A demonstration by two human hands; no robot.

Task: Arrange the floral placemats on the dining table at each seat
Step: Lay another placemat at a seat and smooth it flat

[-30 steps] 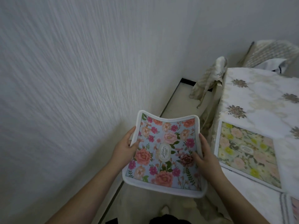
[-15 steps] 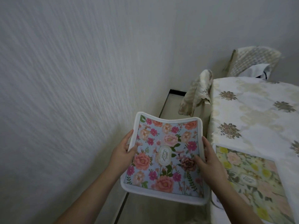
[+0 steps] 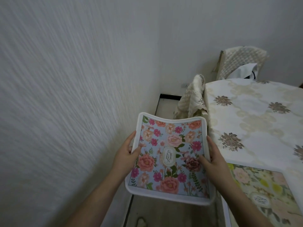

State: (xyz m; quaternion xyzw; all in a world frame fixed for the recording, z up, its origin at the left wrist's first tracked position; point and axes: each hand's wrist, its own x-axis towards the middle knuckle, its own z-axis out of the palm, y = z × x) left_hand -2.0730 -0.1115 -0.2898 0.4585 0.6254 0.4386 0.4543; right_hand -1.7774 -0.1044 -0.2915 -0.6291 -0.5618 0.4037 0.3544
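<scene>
A blue floral placemat (image 3: pixel 170 154) with a white border hangs in the air, sagging in the middle, left of the dining table (image 3: pixel 255 122). My left hand (image 3: pixel 126 153) grips its left edge and my right hand (image 3: pixel 213 159) grips its right edge. A green and yellow floral placemat (image 3: pixel 262 190) lies flat on the table at the near right, partly cut off by the frame. The table wears a white cloth with brown flower prints.
A white textured wall (image 3: pixel 65 95) runs close along my left. One covered chair (image 3: pixel 191 99) is pushed in at the table's left side and another covered chair (image 3: pixel 241 61) stands at the far end. A narrow strip of floor (image 3: pixel 164 213) lies between wall and table.
The view has moved forward along the table; the green placemat has slid toward the lower right of the frame. Both hands keep the same hold on the blue placemat.
</scene>
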